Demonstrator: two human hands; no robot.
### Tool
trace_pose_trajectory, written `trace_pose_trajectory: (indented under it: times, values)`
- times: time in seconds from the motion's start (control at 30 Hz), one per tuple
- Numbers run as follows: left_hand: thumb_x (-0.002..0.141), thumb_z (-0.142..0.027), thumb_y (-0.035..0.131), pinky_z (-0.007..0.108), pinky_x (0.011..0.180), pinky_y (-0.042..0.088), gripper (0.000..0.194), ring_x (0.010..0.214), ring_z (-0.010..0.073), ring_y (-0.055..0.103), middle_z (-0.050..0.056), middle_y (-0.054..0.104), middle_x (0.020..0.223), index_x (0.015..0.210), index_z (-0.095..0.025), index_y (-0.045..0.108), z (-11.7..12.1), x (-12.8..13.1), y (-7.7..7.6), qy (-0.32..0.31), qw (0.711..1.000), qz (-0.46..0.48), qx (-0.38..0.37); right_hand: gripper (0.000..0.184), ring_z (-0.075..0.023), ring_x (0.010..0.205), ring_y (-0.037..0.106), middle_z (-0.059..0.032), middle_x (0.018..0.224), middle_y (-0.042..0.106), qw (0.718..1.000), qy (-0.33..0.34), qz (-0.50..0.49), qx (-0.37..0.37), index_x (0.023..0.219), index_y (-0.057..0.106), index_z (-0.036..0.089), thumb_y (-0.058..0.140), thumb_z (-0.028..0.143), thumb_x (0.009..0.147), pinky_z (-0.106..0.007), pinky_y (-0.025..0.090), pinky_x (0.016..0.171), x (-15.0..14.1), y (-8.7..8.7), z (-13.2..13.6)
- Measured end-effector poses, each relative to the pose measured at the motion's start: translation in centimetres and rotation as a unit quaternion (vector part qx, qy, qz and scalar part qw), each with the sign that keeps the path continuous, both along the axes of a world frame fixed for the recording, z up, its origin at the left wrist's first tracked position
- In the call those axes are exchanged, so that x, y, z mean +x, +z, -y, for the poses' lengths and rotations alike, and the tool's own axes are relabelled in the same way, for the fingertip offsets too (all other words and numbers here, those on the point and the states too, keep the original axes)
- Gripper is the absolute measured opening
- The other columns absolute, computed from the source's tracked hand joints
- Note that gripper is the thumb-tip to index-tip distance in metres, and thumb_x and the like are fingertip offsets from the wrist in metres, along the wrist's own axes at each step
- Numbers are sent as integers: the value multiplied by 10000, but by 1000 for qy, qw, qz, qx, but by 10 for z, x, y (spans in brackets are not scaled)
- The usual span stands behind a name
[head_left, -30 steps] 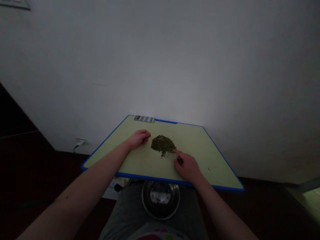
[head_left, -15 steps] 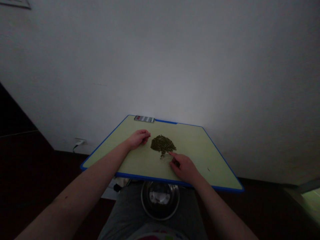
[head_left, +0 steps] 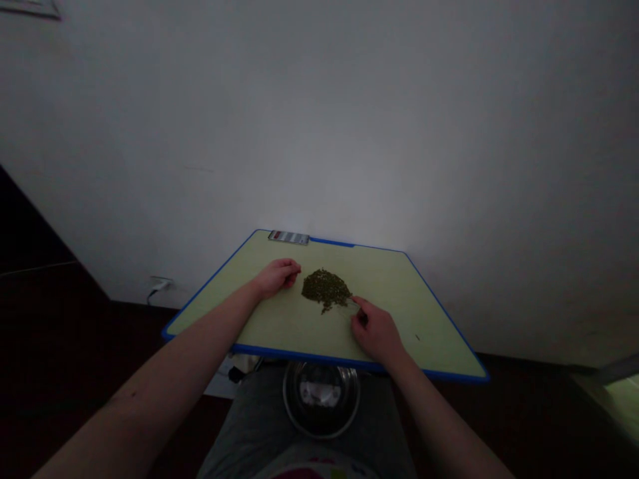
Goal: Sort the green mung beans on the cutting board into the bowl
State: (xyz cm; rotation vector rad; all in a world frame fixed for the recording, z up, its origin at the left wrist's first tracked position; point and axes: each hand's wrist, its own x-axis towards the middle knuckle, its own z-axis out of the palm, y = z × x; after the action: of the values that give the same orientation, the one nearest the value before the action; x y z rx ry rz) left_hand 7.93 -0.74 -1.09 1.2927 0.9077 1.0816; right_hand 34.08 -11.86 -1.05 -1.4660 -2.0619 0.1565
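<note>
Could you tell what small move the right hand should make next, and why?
Probably the right hand should push the stray flakes back into the dried green heap, because its index finger is at the heap's lower edge, where bits trail out, and the left hand rests curled on the other side.

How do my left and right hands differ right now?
Your left hand is curled loosely, while your right hand has its index finger stretched out. The left hand sits left of the green pile; the right hand reaches in from its lower right. Both are bare and low over the board.
</note>
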Motion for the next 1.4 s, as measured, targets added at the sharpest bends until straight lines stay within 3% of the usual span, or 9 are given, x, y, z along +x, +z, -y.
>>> trace_pose_trajectory:
  times: [0.2, 0.4, 0.73, 0.97, 1.2, 1.4]
  values:
    - [677, -296, 592, 199, 398, 273, 171, 402, 57, 405, -38, 453, 482, 655, -145, 514, 1, 1, 1, 4, 1000, -6, 8, 418, -152, 643, 540, -19, 694, 613, 999, 37, -4, -13, 1180, 510, 156, 449, 206, 769, -263, 407, 622, 1, 2, 1]
    - [672, -293, 595, 196, 402, 276, 168, 405, 56, 407, -36, 461, 492, 656, -148, 512, 2, 1, 2, 10, 1000, -7, -2, 410, -157, 660, 543, -34, 729, 621, 1000, 12, -7, -17, 1184, 508, 161, 454, 207, 780, -272, 409, 646, 0, 0, -4]
    - [672, -289, 603, 198, 396, 264, 171, 400, 54, 399, -45, 444, 484, 647, -154, 502, 0, 1, 1, 1, 1000, 5, -8, 412, -153, 678, 538, -20, 731, 606, 996, 74, -35, -39, 1168, 517, 180, 465, 165, 760, -272, 410, 659, 3, 2, -3]
    - [664, -291, 605, 197, 396, 269, 173, 396, 56, 398, -45, 448, 481, 649, -150, 505, 3, 2, 4, 7, 1000, 1, -7, 397, -145, 652, 525, -10, 699, 592, 996, 63, -46, -46, 1144, 529, 178, 479, 153, 751, -264, 401, 645, 1, 5, -1]
    - [670, -292, 604, 196, 398, 267, 173, 404, 55, 400, -43, 445, 486, 652, -149, 507, 2, 1, 3, 1, 1000, 3, -8, 398, -138, 651, 509, -10, 709, 577, 987, 143, -24, -69, 1149, 533, 172, 494, 160, 752, -257, 396, 649, 2, 9, 3]
    - [671, -294, 606, 196, 392, 268, 173, 402, 56, 400, -42, 444, 484, 652, -150, 513, 1, 1, 2, 4, 1000, 2, -13, 409, -130, 646, 509, -8, 727, 584, 982, 171, -12, -77, 1170, 527, 190, 498, 166, 763, -245, 393, 641, -1, 12, 4]
